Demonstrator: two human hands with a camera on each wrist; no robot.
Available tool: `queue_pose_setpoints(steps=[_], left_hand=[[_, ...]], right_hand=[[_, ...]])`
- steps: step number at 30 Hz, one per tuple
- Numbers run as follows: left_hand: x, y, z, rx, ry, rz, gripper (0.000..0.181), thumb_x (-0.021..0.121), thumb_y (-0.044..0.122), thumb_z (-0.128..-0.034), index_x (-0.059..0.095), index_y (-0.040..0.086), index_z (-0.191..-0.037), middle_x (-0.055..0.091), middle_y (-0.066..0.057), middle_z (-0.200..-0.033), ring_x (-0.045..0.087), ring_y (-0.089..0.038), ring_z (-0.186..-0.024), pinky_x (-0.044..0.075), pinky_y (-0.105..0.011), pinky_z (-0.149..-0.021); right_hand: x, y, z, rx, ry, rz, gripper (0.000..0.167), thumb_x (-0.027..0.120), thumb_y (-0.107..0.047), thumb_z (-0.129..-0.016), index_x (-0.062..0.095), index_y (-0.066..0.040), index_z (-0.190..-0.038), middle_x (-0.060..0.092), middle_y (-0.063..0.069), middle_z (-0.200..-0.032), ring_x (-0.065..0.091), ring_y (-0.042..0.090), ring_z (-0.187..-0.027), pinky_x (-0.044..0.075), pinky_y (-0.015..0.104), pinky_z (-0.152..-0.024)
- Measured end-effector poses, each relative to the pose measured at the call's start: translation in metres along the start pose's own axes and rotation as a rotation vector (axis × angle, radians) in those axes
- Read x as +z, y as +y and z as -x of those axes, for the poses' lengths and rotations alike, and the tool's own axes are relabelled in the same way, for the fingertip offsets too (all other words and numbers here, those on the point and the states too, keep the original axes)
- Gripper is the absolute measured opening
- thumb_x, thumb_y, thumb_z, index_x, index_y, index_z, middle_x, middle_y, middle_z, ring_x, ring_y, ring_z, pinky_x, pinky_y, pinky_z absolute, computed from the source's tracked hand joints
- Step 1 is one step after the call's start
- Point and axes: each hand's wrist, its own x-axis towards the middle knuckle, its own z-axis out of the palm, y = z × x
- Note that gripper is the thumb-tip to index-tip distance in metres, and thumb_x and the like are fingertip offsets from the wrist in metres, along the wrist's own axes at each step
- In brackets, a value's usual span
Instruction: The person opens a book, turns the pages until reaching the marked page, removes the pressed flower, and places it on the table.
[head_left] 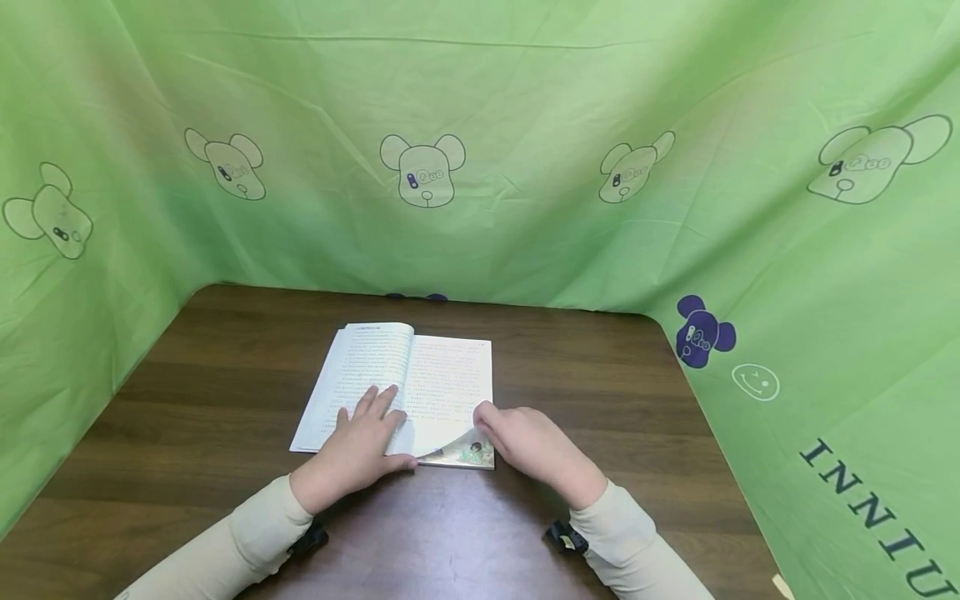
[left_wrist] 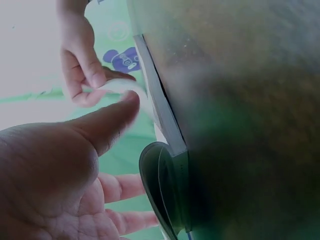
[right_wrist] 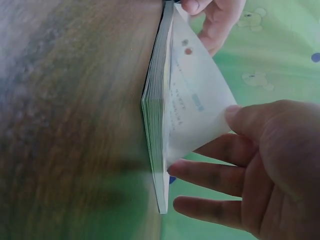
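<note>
L hand [head_left: 358,446] spread on open bk [head_left: 371,358] | R hand [head_left: 536,442] pinching raised pg [head_left: 448,387] (pic pg [head_left: 459,452] under)

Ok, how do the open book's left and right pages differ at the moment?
The left page has the left hand resting on it; the right page is pinched near its lower right corner by the right hand. The right page is lifted there, baring an illustration beneath; the left page curves down toward the spine. Both are white with rows of small print.

Right fingers [right_wrist: 227,149] pinch page [right_wrist: 202,100]; book [right_wrist: 156,135] beneath.
</note>
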Motion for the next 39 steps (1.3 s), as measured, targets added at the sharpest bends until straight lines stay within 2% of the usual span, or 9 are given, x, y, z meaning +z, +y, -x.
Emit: queue_pose_setpoints(steps=[4,13,20,24,28,31,33,36,39], left_hand=[[0.0022,0.0001,-0.0002,0.007,0.022,-0.009,0.066,0.086,0.049,-0.0783,0.065,0.007,-0.126,0.04,-0.02,-0.159,0.032,-0.05,-0.147,0.035,-0.082,-0.097],[0.0047,0.0006,-0.0021,0.005,0.041,-0.031,0.059,0.087,0.042,-0.0787,0.068,0.007,-0.122,0.043,-0.021,-0.156,0.035,-0.05,-0.145,0.037,-0.082,-0.096],[0.0038,-0.0014,-0.0034,-0.014,0.039,-0.006,0.053,0.083,0.04,-0.0855,0.069,0.008,-0.126,0.042,-0.02,-0.158,0.034,-0.047,-0.147,0.036,-0.08,-0.099],[0.0034,-0.0028,-0.0036,-0.016,0.099,0.031,0.055,0.078,0.035,-0.0907,0.063,0.004,-0.133,0.042,-0.023,-0.156,0.038,-0.046,-0.145,0.039,-0.077,-0.099],[0.0021,-0.0047,-0.005,0.013,0.216,0.052,0.077,0.081,0.029,-0.0888,0.044,-0.002,-0.149,0.041,-0.03,-0.154,0.043,-0.049,-0.14,0.044,-0.068,-0.102],[0.0005,-0.0059,-0.0061,0.026,0.278,0.069,0.1,0.086,0.024,-0.0844,0.025,-0.005,-0.158,0.036,-0.034,-0.156,0.04,-0.051,-0.141,0.043,-0.06,-0.108],[0.0001,-0.0063,-0.0065,0.026,0.298,0.072,0.11,0.088,0.022,-0.0821,0.015,-0.004,-0.161,0.028,-0.035,-0.159,0.037,-0.052,-0.143,0.041,-0.057,-0.112],[-0.0004,-0.006,-0.0067,0.025,0.316,0.059,0.119,0.09,0.021,-0.0791,0.008,-0.002,-0.162,0.015,-0.036,-0.163,0.031,-0.054,-0.145,0.041,-0.06,-0.111],[-0.0008,-0.0053,-0.0066,0.021,0.336,0.022,0.123,0.093,0.021,-0.0757,0.009,0.001,-0.163,0.007,-0.034,-0.165,0.025,-0.056,-0.147,0.041,-0.068,-0.106]], right_hand=[[0.0004,-0.0008,-0.0006,-0.005,0.062,0.041,0.008,0.057,-0.023,-0.105,0.053,-0.017,-0.104,0.047,-0.013,-0.064,0.046,0.01,-0.055,0.05,0.034,-0.058],[-0.0006,-0.0016,-0.0023,-0.023,0.18,0.049,0.007,0.059,-0.022,-0.104,0.06,-0.018,-0.11,0.066,-0.012,-0.076,0.06,0.009,-0.065,0.055,0.034,-0.066],[-0.0018,0.0031,-0.005,-0.029,0.308,0.074,0.029,0.072,-0.017,-0.094,0.062,-0.013,-0.121,0.076,-0.001,-0.097,0.072,0.016,-0.082,0.058,0.037,-0.076],[-0.0022,0.005,-0.0063,-0.023,0.362,0.064,0.038,0.074,-0.017,-0.092,0.062,-0.009,-0.127,0.075,0.001,-0.099,0.071,0.017,-0.084,0.059,0.039,-0.079],[-0.0037,0.0035,-0.0057,0.003,0.282,0.03,0.043,0.074,-0.02,-0.092,0.061,-0.009,-0.132,0.075,0.004,-0.111,0.072,0.019,-0.1,0.058,0.04,-0.089],[-0.0038,0.0021,-0.0045,0.005,0.138,0.004,0.045,0.074,-0.025,-0.094,0.061,-0.009,-0.135,0.07,0.008,-0.13,0.067,0.024,-0.12,0.053,0.044,-0.101],[-0.0032,0.0013,-0.0032,0.001,0.033,-0.009,0.048,0.073,-0.03,-0.095,0.061,-0.009,-0.137,0.066,0.01,-0.138,0.063,0.026,-0.127,0.049,0.047,-0.107],[-0.0017,0.0007,-0.0008,-0.014,-0.094,-0.011,0.052,0.072,-0.036,-0.095,0.062,-0.009,-0.138,0.059,0.011,-0.147,0.057,0.029,-0.135,0.042,0.054,-0.112],[0.0,0.0008,0.0014,-0.019,-0.174,-0.013,0.055,0.074,-0.04,-0.094,0.063,-0.01,-0.138,0.056,0.011,-0.15,0.053,0.029,-0.139,0.039,0.058,-0.114]])
